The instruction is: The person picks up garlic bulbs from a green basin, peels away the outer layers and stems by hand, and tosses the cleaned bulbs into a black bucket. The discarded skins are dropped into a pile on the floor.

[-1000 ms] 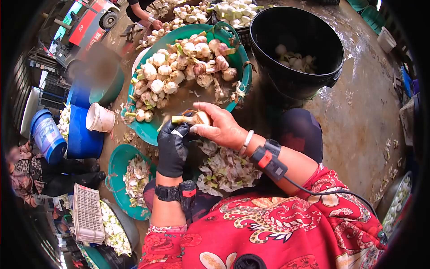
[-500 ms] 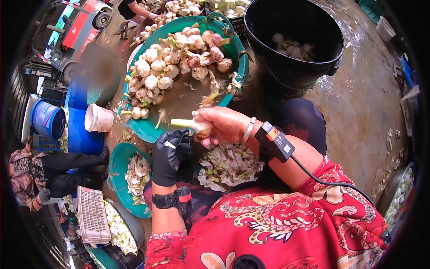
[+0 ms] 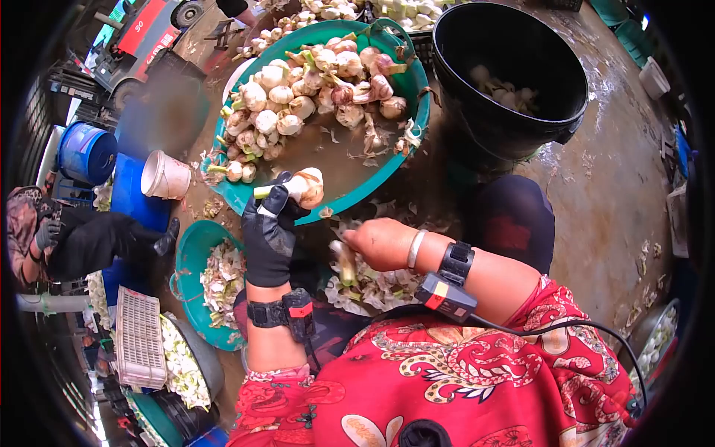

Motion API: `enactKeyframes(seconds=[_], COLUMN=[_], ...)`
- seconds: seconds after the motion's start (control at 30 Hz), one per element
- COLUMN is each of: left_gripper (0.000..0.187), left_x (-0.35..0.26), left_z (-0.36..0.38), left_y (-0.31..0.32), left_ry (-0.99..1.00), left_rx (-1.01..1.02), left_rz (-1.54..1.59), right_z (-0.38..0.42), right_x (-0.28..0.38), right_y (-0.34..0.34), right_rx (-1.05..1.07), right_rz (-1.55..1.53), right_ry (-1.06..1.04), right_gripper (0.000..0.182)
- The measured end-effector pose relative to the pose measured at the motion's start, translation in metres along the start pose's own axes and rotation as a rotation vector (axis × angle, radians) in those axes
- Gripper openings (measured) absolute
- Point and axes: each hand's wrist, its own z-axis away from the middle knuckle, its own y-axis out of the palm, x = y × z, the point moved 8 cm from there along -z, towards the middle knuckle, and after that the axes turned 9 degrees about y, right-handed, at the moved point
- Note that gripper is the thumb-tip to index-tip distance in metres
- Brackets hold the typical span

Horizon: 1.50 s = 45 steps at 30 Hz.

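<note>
My left hand (image 3: 269, 238), in a black glove, is closed around the green stem of a garlic bulb (image 3: 308, 188); a small white item (image 3: 266, 212) shows between its fingers. To the right, my bare right hand (image 3: 381, 243) has its fingers curled together. A blurred pale, greenish strip (image 3: 345, 262) is at its fingertips, too smeared to identify. Below it lies a heap of garlic skins (image 3: 372, 287). Many unpeeled bulbs (image 3: 283, 97) fill the upper left part of the large green basin (image 3: 328, 216) in front of me.
At the upper right stands a black bucket (image 3: 477, 123) with some bulbs inside. A smaller green basin (image 3: 186, 276) of skins is at left, near a white bucket (image 3: 165, 176), a crate (image 3: 139, 339) and blue containers. Another person (image 3: 82, 227) is at the far left.
The bulb has passed from my right hand to my left and is now over the basin's near rim. My right hand has moved down, towards the skins. The view has shifted slightly.
</note>
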Motion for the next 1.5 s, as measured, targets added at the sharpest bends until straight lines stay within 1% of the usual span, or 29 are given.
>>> enactKeyframes(seconds=[0.03, 0.07, 0.1, 0.17, 0.23, 0.27, 0.3, 0.37, 0.43, 0.47, 0.5, 0.57, 0.6, 0.7, 0.73, 0.77, 0.83, 0.87, 0.93, 1.07, 1.13, 1.17, 1.2, 1.23, 1.3, 1.37, 1.4, 1.43, 1.5], left_gripper=[0.026, 0.025, 0.025, 0.027, 0.027, 0.027, 0.027, 0.027, 0.029, 0.029, 0.03, 0.03, 0.03, 0.031, 0.031, 0.031, 0.027, 0.027, 0.026, 0.026, 0.023, 0.023, 0.023, 0.024, 0.028, 0.031, 0.029, 0.029, 0.025], left_x=[0.0, 0.001, 0.003, 0.0, -0.006, -0.007, -0.006, -0.002, -0.005, -0.007, -0.011, -0.016, -0.018, -0.021, -0.021, -0.023, -0.025, -0.026, -0.035, -0.039, -0.03, -0.031, -0.027, -0.02, -0.017, -0.009, -0.009, -0.008, -0.005], left_z=[0.0, 0.002, 0.006, 0.012, 0.013, 0.014, 0.016, 0.02, 0.02, 0.021, 0.022, 0.023, 0.022, 0.023, 0.024, 0.024, 0.024, 0.024, 0.024, 0.027, 0.02, 0.018, 0.013, 0.009, 0.005, 0.006, 0.007, 0.009, 0.011], left_y=[0.0, 0.0, -0.001, 0.002, 0.013, 0.018, 0.023, 0.026, 0.029, 0.031, 0.034, 0.033, 0.032, 0.034, 0.036, 0.038, 0.042, 0.042, 0.053, 0.067, 0.05, 0.044, 0.027, 0.012, -0.002, -0.017, -0.021, -0.022, -0.015], left_ry=[0.004, -0.006, -0.023, -0.02, 0.037, 0.032, 0.013, -0.015, 0.051, 0.052, 0.062, 0.074, 0.103, 0.109, 0.088, 0.087, 0.107, 0.105, 0.252, 0.377, 0.2, 0.207, 0.101, 0.003, 0.06, 0.052, 0.072, 0.07, 0.052], left_rx=[0.002, -0.024, -0.052, -0.021, 0.11, 0.116, 0.119, 0.125, 0.178, 0.179, 0.156, 0.13, 0.136, 0.153, 0.171, 0.173, 0.194, 0.195, 0.349, 0.473, 0.291, 0.283, 0.167, 0.053, 0.032, -0.059, -0.063, -0.064, 0.015], left_rz=[-0.003, 0.053, 0.109, 0.069, -0.166, -0.164, -0.178, -0.19, -0.224, -0.227, -0.195, -0.165, -0.188, -0.27, -0.332, -0.33, -0.388, -0.386, -0.67, -0.921, -0.619, -0.625, -0.412, -0.197, -0.102, -0.015, -0.042, -0.041, -0.157], right_z=[0.002, 0.002, -0.005, -0.001, 0.013, 0.02, 0.019, 0.011, 0.011, 0.006, 0.004, -0.003, -0.001, 0.02, 0.023, 0.022, 0.026, 0.023, 0.02, 0.013, 0.013, 0.014, 0.016, 0.014, 0.005, 0.004, 0.005, 0.003, 0.009], right_x=[-0.004, -0.008, -0.016, -0.025, -0.016, -0.006, -0.001, -0.008, -0.034, -0.057, -0.066, -0.059, -0.05, -0.022, -0.012, -0.009, 0.003, 0.002, 0.0, 0.002, 0.006, 0.009, 0.011, 0.013, -0.001, -0.005, 0.0, -0.005, -0.016], right_y=[0.008, 0.002, -0.011, -0.059, -0.09, -0.098, -0.097, -0.088, -0.091, -0.085, -0.081, -0.074, -0.071, -0.099, -0.103, -0.101, -0.102, -0.1, -0.098, -0.088, -0.082, -0.076, -0.067, -0.053, -0.01, 0.01, 0.0, -0.01, -0.047], right_rx=[0.15, 0.174, -0.018, -0.363, -0.582, -0.691, -0.761, -0.702, -0.801, -0.796, -0.795, -0.705, -0.535, -0.633, -0.659, -0.66, -0.752, -0.747, -0.731, -0.595, -0.591, -0.588, -0.597, -0.395, -0.066, 0.089, 0.056, 0.028, -0.222], right_rz=[0.029, 0.02, -0.071, -0.387, -0.618, -0.643, -0.578, -0.498, -0.69, -0.802, -0.803, -0.367, -0.427, -0.346, -0.435, -0.433, -0.511, -0.519, -0.481, -0.323, -0.269, -0.218, -0.22, -0.164, -0.04, 0.007, -0.145, -0.21, -0.445], right_ry=[0.054, 0.074, 0.03, 0.141, 0.05, -0.064, -0.143, -0.064, 0.167, 0.316, 0.312, 0.183, 0.142, 0.15, 0.045, 0.047, -0.155, -0.14, -0.151, -0.115, -0.079, -0.043, -0.075, 0.012, 0.114, 0.006, -0.031, 0.034, 0.18], right_gripper=[0.029, 0.04, 0.042, 0.048, 0.049, 0.045, 0.032, 0.018, 0.007, 0.008, 0.008, 0.009, 0.011, 0.011, 0.011, 0.011, 0.013, 0.015, 0.014, 0.01, 0.008, 0.009, 0.009, 0.012, 0.015, 0.012, 0.014, 0.026, 0.05])
